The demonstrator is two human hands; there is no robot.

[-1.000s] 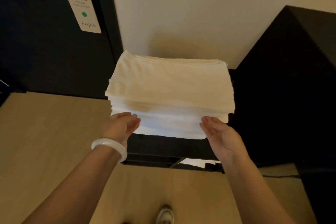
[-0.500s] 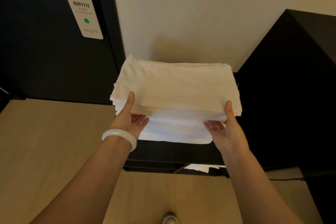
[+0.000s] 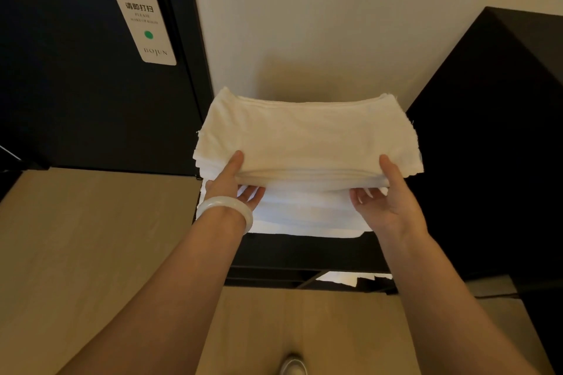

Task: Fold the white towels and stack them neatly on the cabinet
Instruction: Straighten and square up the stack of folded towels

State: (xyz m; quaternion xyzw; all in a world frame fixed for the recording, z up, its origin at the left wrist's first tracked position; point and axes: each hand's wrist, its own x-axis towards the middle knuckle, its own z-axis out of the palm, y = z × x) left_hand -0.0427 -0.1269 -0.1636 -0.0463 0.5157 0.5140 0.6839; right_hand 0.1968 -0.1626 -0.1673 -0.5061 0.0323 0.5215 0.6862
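Observation:
A stack of folded white towels sits on a low black cabinet against the wall. My left hand, with a white bangle on the wrist, grips the upper bundle at its near left edge, thumb on top and fingers underneath. My right hand grips the same bundle at its near right edge in the same way. The upper bundle is lifted slightly at the front off the lower towels, which stay flat on the cabinet.
A dark door with a hanging sign on its handle stands to the left. A taller black unit rises at the right. White cloth shows on a lower shelf. Light wood floor lies below, with a shoe.
Both hands went from touching the stack's front face to gripping the upper towels, thumbs on top. The upper bundle's front edge has lifted off the lower towels.

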